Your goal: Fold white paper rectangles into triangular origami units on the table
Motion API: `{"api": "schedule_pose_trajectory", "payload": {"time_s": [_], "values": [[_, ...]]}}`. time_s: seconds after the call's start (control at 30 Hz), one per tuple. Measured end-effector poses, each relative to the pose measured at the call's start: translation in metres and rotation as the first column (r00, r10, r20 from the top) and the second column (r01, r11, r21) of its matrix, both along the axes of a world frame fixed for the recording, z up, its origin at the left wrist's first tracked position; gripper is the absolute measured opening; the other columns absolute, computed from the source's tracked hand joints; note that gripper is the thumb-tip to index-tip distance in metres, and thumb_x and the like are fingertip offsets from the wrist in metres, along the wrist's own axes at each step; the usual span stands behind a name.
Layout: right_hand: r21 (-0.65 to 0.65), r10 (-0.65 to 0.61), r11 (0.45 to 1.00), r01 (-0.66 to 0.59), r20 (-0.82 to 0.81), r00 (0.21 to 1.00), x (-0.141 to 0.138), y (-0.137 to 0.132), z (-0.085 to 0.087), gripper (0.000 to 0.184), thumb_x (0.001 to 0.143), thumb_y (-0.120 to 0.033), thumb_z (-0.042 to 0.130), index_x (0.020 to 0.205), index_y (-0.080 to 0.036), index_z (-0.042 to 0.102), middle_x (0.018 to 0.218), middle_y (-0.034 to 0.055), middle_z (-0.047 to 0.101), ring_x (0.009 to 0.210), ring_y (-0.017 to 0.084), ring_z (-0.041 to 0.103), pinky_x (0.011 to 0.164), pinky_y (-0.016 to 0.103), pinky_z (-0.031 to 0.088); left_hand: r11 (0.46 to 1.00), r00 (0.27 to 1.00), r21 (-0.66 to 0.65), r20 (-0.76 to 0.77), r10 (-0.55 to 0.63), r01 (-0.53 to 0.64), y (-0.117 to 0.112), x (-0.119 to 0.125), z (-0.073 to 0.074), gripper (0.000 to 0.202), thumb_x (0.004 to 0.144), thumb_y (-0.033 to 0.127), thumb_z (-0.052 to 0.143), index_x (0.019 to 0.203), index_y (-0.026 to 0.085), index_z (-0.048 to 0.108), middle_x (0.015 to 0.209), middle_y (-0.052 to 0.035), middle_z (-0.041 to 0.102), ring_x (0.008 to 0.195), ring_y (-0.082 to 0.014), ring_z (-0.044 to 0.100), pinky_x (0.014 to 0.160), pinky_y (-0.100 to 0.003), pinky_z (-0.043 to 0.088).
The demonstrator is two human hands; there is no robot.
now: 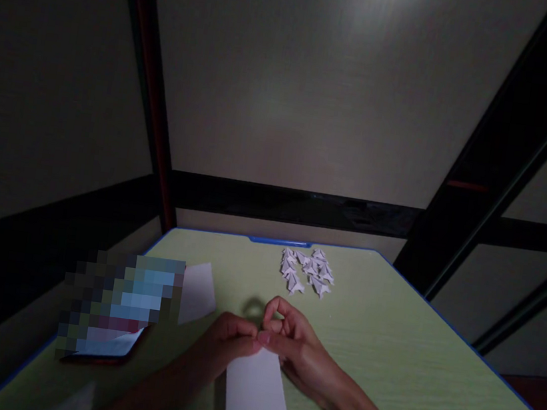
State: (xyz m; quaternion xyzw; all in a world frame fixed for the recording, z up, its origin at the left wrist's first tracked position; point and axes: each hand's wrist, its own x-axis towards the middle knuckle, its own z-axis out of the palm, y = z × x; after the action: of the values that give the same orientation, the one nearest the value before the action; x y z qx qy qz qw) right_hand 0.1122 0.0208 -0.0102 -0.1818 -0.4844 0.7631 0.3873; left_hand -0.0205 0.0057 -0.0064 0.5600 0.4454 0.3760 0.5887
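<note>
A white sheet of paper (256, 394) hangs toward me from my fingers, its far edge pinched between both hands. My left hand (230, 337) grips that edge with thumb and curled fingers. Right beside it, my right hand (293, 339) pinches the same edge, its thumb touching the left thumb and its index finger bent in a loop. The fingertips hide the paper's far end. Beyond the hands, several small folded white paper pieces (312, 271) lie grouped on the green table (385, 354).
A tablet-like device (109, 341), mostly pixelated, stands at the left. Next to it lies another white sheet (197, 292). A pale sheet corner (79, 401) shows at the lower left. The table has a blue edge (458, 333), with a panelled wall (292, 100) behind.
</note>
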Motion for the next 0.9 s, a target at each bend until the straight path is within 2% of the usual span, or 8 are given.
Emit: {"api": "schedule_pose_trajectory", "payload": {"time_s": [0.13,0.27,0.33,0.47,0.5,0.6,0.7,0.9], "values": [[-0.116,0.06,0.99,-0.076,-0.137,0.989,-0.002,-0.002,0.003,0.024,0.059,-0.011,0.062,0.067,-0.017,0.04,0.042,-0.0101,0.044,0.033,0.001,0.033,0.034,0.012,0.023,0.999,0.997,0.022,0.069,-0.024,0.023,0.001,-0.002,0.0,0.02,0.051,0.025,0.051,0.036,0.014,0.045,0.031,0.0071,0.033,0.033,-0.0038,0.027,0.036,-0.018,0.018],[-0.192,-0.006,0.98,-0.041,-0.239,0.971,0.004,0.002,0.006,0.027,0.055,-0.01,0.064,0.064,-0.018,0.04,0.041,-0.0113,0.041,0.03,0.001,0.035,0.031,0.01,0.025,0.996,0.985,-0.048,0.158,-0.065,0.074,-0.001,-0.003,-0.002,0.018,0.056,0.025,0.049,0.043,0.013,0.053,0.034,0.0025,0.05,0.03,-0.0077,0.041,0.034,-0.018,0.026],[-0.26,-0.119,0.964,0.054,-0.241,0.963,0.011,0.006,0.006,0.031,0.052,-0.011,0.066,0.068,-0.019,0.041,0.041,-0.0108,0.043,0.033,0.003,0.041,0.031,0.011,0.028,0.994,0.977,-0.046,0.193,-0.09,0.101,-0.001,-0.003,-0.003,0.02,0.059,0.025,0.047,0.044,0.013,0.054,0.034,0.0003,0.054,0.029,-0.0095,0.045,0.032,-0.019,0.028],[-0.36,-0.411,0.875,0.324,-0.2,0.89,0.021,0.013,0.007,0.037,0.051,-0.017,0.067,0.077,-0.021,0.042,0.05,-0.0082,0.052,0.037,0.005,0.047,0.036,0.013,0.034,0.999,0.969,-0.043,0.246,0.026,-0.016,0.003,-0.004,-0.002,0.017,0.055,0.024,0.047,0.043,0.014,0.052,0.029,0.0011,0.051,0.025,-0.0091,0.043,0.03,-0.018,0.028],[-0.335,-0.414,0.879,0.339,-0.184,0.891,0.02,0.013,0.007,0.033,0.052,-0.017,0.066,0.074,-0.021,0.042,0.048,-0.0085,0.05,0.037,0.005,0.046,0.036,0.014,0.034,0.997,0.961,-0.052,0.269,0.07,-0.059,0.004,-0.004,0.0,0.018,0.055,0.027,0.048,0.043,0.014,0.052,0.03,0.001,0.051,0.025,-0.0091,0.043,0.031,-0.019,0.029],[-0.14,-0.273,0.956,0.256,-0.122,0.954,0.01,0.011,0.004,0.023,0.058,-0.016,0.062,0.064,-0.018,0.04,0.039,-0.0108,0.04,0.029,0.001,0.03,0.031,0.012,0.022,0.984,0.945,-0.09,0.277,0.173,-0.154,0.005,-0.003,0.005,0.027,0.057,0.039,0.046,0.048,0.014,0.051,0.036,0.001,0.051,0.03,-0.0093,0.043,0.033,-0.02,0.029],[0.005,-0.185,0.983,0.185,-0.013,0.983,0.0,0.006,-0.001,0.02,0.06,-0.015,0.06,0.068,-0.017,0.042,0.043,-0.0093,0.043,0.033,0.001,0.03,0.033,0.013,0.018,0.967,0.952,-0.055,0.169,0.256,-0.25,0.004,-0.003,0.006,0.029,0.056,0.041,0.05,0.044,0.015,0.045,0.036,0.0053,0.041,0.035,-0.0068,0.036,0.036,-0.019,0.025],[0.152,-0.176,0.974,0.166,0.052,0.983,0.0,0.003,-0.001,0.018,0.064,-0.018,0.057,0.069,-0.016,0.04,0.052,-0.0077,0.043,0.044,0.003,0.035,0.043,0.016,0.025,0.968,0.975,0.187,-0.113,0.19,-0.167,0.003,-0.001,0.0,0.027,0.061,0.034,0.047,0.043,0.016,0.038,0.04,0.0072,0.031,0.039,-0.0059,0.027,0.039,-0.019,0.018]]}}
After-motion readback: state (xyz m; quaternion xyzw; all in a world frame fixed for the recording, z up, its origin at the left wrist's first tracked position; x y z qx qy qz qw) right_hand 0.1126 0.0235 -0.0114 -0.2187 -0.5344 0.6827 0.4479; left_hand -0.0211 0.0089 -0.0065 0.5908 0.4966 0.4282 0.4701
